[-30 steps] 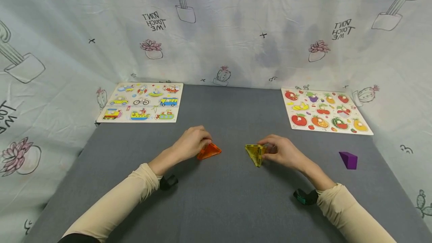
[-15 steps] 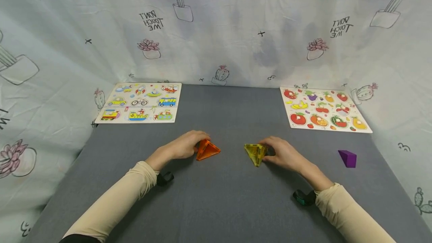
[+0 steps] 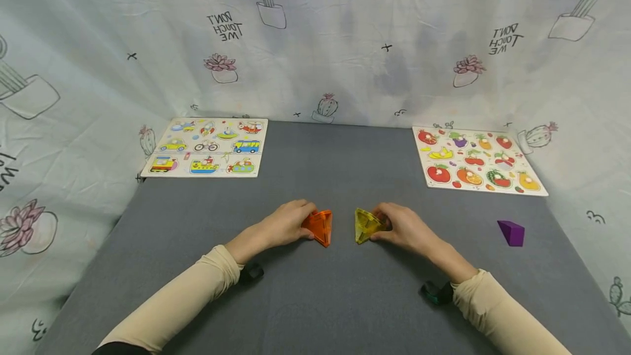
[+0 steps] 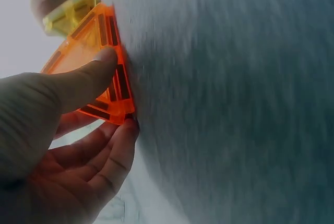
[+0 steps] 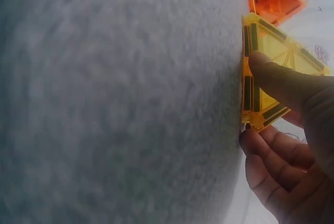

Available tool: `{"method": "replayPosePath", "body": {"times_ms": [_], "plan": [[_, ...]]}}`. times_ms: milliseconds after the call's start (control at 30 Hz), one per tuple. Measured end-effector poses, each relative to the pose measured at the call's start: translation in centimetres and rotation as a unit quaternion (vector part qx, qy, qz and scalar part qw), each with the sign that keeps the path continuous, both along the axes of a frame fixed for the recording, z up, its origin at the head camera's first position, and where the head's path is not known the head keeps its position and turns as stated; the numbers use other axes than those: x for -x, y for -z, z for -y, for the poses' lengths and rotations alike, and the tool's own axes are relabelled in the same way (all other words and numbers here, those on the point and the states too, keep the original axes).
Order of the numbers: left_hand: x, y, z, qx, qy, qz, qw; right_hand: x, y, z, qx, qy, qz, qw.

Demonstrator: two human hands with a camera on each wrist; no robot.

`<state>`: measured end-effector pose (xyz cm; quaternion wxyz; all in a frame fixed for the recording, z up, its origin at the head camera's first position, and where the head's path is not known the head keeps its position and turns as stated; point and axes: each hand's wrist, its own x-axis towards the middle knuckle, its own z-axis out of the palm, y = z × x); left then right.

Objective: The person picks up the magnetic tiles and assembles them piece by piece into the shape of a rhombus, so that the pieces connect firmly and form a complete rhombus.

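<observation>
My left hand [image 3: 283, 225] grips an orange see-through pyramid [image 3: 321, 227] that looks built of magnetic tiles, on the grey table [image 3: 315, 300]. Across a narrow gap, my right hand [image 3: 408, 228] holds a similar yellow pyramid [image 3: 363, 225]. In the left wrist view the thumb lies on one face of the orange pyramid [image 4: 123, 85], with fingertips at its lower corner. The right wrist view has the thumb pressed on a face of the yellow pyramid [image 5: 272, 40]; fingers sit under its lower corner. Both pyramids have a flat side down on the table.
A purple wedge block [image 3: 512, 233] lies to the right of my right hand. At the back stand two picture puzzle boards, a vehicle board [image 3: 224, 159] on the left and a fruit board [image 3: 455, 160] on the right. A patterned cloth [image 3: 345, 43] hangs behind.
The orange pyramid has turned and shifted right in my left hand, whose grip has changed. The yellow pyramid has turned and moved slightly left with my right hand, so the gap has narrowed.
</observation>
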<state>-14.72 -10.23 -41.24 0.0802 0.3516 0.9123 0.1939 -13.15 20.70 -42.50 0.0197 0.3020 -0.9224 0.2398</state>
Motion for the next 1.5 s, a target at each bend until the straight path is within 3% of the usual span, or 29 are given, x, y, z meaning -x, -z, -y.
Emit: {"method": "replayPosePath", "body": {"times_ms": [533, 967, 1200, 1500], "plan": [[-0.9, 0.4, -2.8, -0.013, 0.028, -0.014, 0.9994, -0.9, 0.5, 1.2, 0.020, -0.034, -0.009, 0.9992], [-0.5, 0.3, -2.7, -0.016, 0.032, -0.013, 0.9993, -0.8, 0.1, 1.2, 0.016, -0.048, -0.021, 0.9985], [-0.3, -0.4, -2.8, -0.024, 0.035, -0.028, 0.9987, -0.6, -0.5, 1.5, 0.048, -0.047, -0.028, 0.9974], [-0.2, -0.9, -2.7, -0.022, 0.024, -0.010, 0.9994, -0.5, -0.8, 1.4, 0.042, -0.039, -0.019, 0.9982]]}}
